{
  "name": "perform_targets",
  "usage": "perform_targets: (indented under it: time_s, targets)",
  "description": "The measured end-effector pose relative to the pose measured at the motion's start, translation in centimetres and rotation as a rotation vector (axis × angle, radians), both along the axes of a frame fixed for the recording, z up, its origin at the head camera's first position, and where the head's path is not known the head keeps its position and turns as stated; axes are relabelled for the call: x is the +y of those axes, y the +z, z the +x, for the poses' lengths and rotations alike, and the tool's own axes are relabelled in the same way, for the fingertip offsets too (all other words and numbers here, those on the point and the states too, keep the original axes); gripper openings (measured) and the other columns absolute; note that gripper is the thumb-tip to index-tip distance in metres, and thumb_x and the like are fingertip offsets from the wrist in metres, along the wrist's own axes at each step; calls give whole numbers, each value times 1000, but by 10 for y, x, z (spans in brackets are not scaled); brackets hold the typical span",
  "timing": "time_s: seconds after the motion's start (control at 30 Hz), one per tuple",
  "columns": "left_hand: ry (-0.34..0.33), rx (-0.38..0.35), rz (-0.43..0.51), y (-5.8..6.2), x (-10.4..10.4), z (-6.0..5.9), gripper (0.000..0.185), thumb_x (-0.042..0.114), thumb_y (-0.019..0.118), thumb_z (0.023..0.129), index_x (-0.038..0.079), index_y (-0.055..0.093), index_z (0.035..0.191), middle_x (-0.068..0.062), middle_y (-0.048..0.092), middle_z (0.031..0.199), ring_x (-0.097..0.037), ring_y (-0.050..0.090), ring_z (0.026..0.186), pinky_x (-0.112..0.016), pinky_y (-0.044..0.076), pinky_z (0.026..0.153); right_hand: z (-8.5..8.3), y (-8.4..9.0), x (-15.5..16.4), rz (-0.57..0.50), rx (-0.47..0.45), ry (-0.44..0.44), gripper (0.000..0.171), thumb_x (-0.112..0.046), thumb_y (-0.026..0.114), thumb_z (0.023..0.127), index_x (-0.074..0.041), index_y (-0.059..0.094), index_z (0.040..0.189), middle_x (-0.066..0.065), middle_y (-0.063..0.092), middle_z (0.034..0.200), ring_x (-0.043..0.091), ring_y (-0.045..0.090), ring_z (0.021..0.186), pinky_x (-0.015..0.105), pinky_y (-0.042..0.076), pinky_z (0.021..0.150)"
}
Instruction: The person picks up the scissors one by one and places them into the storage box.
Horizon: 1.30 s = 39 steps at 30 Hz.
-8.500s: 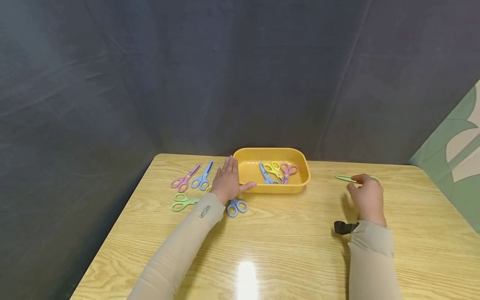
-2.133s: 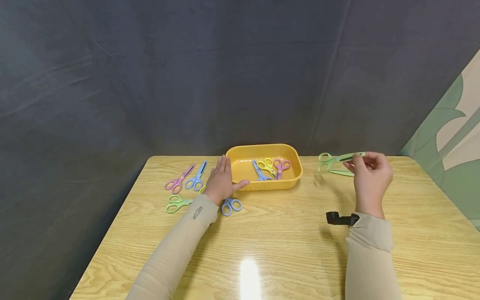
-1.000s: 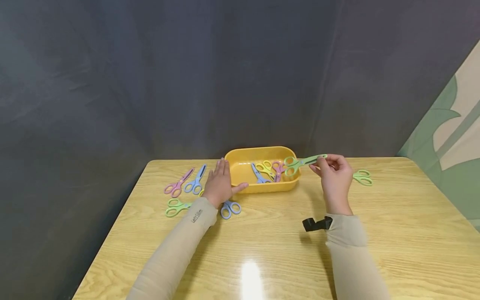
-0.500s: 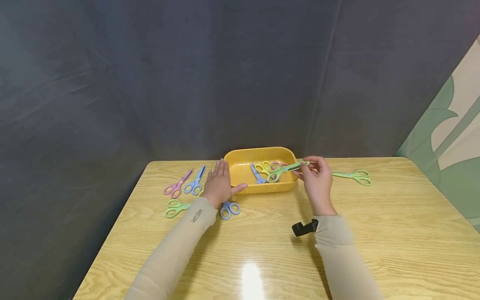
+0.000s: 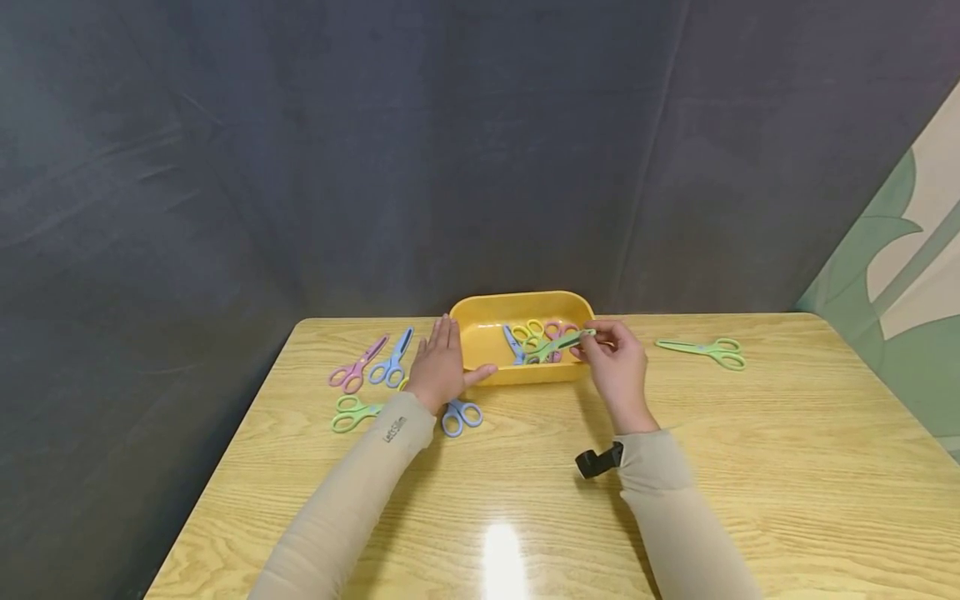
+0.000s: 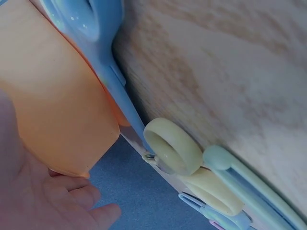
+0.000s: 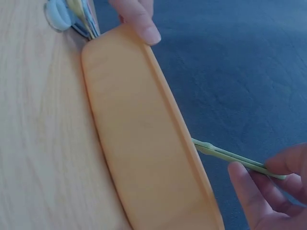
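Observation:
My right hand [image 5: 617, 367] pinches green scissors [image 5: 551, 344] by the blade end, at the right rim of a yellow bin [image 5: 480, 342]. Their handles dip into the bin; in the right wrist view the bin wall hides them, while the blade [image 7: 240, 160] shows between thumb and fingers. Inside lie blue scissors [image 5: 513, 342], yellow scissors [image 5: 533, 327] and pink scissors [image 5: 572, 327], partly covered by the green ones. Straight fingers of my left hand [image 5: 438, 367] rest against the bin's left end, thumb along the front rim.
Left of the bin lie pink scissors [image 5: 358, 367], blue scissors [image 5: 391, 364] and green scissors [image 5: 352, 413]. Under my left wrist are more blue scissors [image 5: 461, 417] and yellow scissors [image 6: 175, 148]. Other green scissors [image 5: 705, 350] lie at the right. A dark curtain [image 5: 480, 150] stands behind the table.
The right hand has picked up green scissors at the right, carried them left and lowered their handles into the bin. The left hand has stayed at the bin's left end.

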<state>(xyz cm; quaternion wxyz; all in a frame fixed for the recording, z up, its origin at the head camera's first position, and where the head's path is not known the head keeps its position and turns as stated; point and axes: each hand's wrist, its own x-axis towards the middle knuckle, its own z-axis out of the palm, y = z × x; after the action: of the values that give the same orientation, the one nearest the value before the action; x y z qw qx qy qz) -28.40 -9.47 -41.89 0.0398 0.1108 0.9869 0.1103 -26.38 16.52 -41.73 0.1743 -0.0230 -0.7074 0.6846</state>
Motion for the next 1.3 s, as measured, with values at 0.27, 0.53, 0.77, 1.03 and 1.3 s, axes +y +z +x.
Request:
perform_targets:
  time_s: [0.27, 0.53, 0.77, 1.03, 1.3]
  targets:
    - [0, -8, 6, -1, 1, -1, 112, 74, 50, 93, -7, 9, 159, -24, 4, 167, -35, 5, 155, -53, 17, 122, -1, -7, -7, 83, 19, 15, 19, 0, 63, 97, 14, 68, 109, 25, 65, 96, 2, 67, 68, 25, 60, 70]
    - [14, -11, -4, -4, 0, -3, 113, 76, 48, 92, -5, 8, 159, -23, 5, 168, -34, 3, 156, -52, 18, 122, 0, -8, -12, 123, 30, 39, 19, 0, 66, 95, 14, 69, 108, 30, 70, 106, 2, 67, 71, 15, 56, 67]
    - [6, 5, 22, -3, 0, -1, 112, 74, 51, 92, -7, 10, 159, -24, 6, 167, -35, 4, 155, -53, 19, 122, -1, -11, -12, 177, -3, 24, 18, 0, 66, 96, 13, 71, 107, 29, 70, 104, -4, 63, 72, 12, 54, 67]
    - [9, -1, 19, -3, 0, -1, 112, 74, 50, 92, -6, 10, 159, -24, 6, 167, -34, 4, 155, -53, 19, 122, -2, -11, -12, 218, -12, 31, 19, -1, 66, 96, 13, 71, 108, 28, 71, 106, 4, 66, 77, 11, 53, 68]
    - [10, 5, 33, -4, 0, -1, 112, 73, 52, 92, -6, 11, 159, -24, 7, 167, -34, 4, 155, -52, 18, 122, -3, -15, -6, 551, 110, -75, 12, -2, 70, 94, 7, 74, 101, 23, 73, 102, 34, 71, 86, 38, 59, 74]
